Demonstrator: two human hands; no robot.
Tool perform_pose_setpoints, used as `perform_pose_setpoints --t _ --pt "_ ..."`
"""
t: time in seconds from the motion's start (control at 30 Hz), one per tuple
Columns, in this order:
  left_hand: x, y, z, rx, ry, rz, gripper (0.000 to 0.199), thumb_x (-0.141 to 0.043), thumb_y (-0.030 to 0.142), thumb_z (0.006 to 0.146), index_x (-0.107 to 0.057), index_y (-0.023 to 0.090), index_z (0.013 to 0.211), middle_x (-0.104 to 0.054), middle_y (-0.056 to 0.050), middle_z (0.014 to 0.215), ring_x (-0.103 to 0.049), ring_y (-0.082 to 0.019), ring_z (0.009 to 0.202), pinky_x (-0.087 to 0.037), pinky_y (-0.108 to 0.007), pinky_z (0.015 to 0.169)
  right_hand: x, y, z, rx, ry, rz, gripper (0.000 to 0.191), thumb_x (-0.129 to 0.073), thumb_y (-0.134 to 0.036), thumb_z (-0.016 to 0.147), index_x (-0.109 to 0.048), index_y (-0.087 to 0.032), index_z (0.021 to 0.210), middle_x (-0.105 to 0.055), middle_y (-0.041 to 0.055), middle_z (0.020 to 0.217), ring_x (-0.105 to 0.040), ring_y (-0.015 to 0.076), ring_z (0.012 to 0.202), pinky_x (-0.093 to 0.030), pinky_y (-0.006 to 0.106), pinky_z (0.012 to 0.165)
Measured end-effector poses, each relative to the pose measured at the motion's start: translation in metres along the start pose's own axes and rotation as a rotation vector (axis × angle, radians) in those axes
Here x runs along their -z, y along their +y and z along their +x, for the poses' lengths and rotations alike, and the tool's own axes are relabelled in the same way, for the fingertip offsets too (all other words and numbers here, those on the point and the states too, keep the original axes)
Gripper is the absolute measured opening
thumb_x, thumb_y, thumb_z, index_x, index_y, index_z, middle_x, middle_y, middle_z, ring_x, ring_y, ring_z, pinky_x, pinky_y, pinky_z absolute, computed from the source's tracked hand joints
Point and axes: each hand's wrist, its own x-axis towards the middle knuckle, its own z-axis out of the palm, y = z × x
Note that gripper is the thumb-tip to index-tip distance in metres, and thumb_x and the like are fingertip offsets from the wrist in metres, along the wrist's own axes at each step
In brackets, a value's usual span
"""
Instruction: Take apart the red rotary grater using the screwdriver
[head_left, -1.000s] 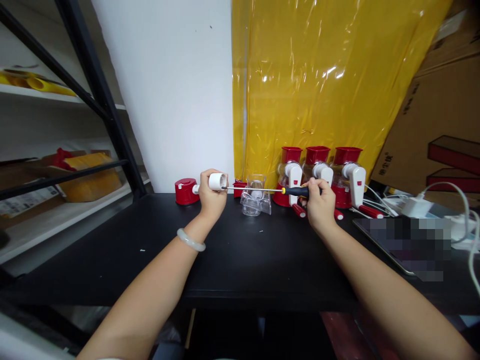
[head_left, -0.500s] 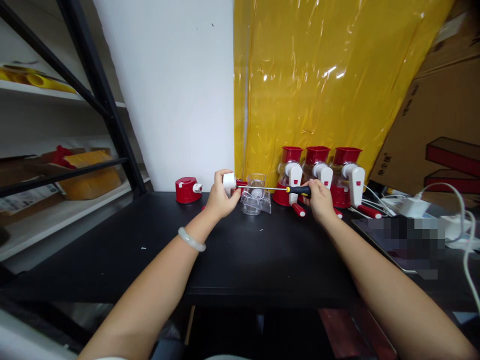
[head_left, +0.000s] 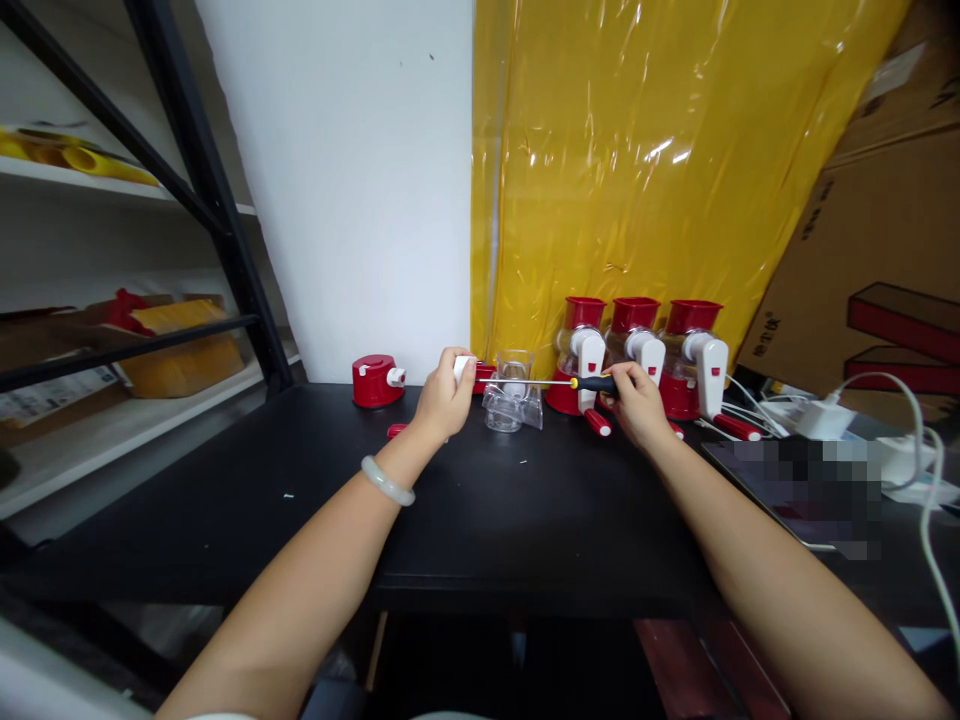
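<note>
My left hand (head_left: 444, 398), with a pale bangle on the wrist, is closed round a white part (head_left: 464, 366). My right hand (head_left: 636, 402) grips the black and yellow handle of a screwdriver (head_left: 595, 384). Its thin shaft points left, level, toward the white part; whether the tip touches it is hidden. Behind the shaft stands a clear plastic housing (head_left: 504, 412). A red round base (head_left: 376, 382) with a white fitting sits left of my left hand. A red handle end (head_left: 397, 430) shows beside my left wrist.
Three red and white crank devices (head_left: 581, 345) stand at the back right of the black table (head_left: 300, 540). White chargers (head_left: 829, 414), cables and a dark tablet (head_left: 795, 485) lie at the right. Shelves (head_left: 127, 420) are on the left, a cardboard box (head_left: 892, 230) on the right.
My left hand has turned the white part, so less of its face shows. The screwdriver has dipped slightly, from a little tilted to nearly level. More of the red handle end is visible.
</note>
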Motion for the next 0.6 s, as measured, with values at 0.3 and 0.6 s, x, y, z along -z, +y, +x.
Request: perform_pose_setpoints --t 0.3,0.6 --pt "-0.0003 -0.0033 0.0018 0.050 -0.038 0.076 0.037 -0.034 0.050 0.097 -0.053 0.021 0.109 -0.065 -0.004 0.077 -0.062 -0.018 0.065 -0.046 -0.030 0.064 -0.0088 -0.0086 -0.0019 -0.164 0.027 0.333 0.046 -0.087 -0.052 0.055 -0.058 -0.022 0.075 -0.056 -0.0039 0.070 -0.048 0.0078 0.056 -0.038 0.019 0.044" --pt "-0.0009 -0.0006 0.0002 0.071 -0.075 0.101 0.035 -0.034 0.049 0.097 -0.053 0.021 0.108 -0.066 -0.005 0.078 -0.062 -0.018 0.064 -0.045 -0.030 0.062 -0.0057 -0.0039 -0.0005 -0.178 0.021 0.361 0.045 -0.087 -0.050 0.055 -0.058 -0.022 0.075 -0.056 -0.0031 0.071 -0.049 0.0084 0.059 -0.039 0.019 0.045"
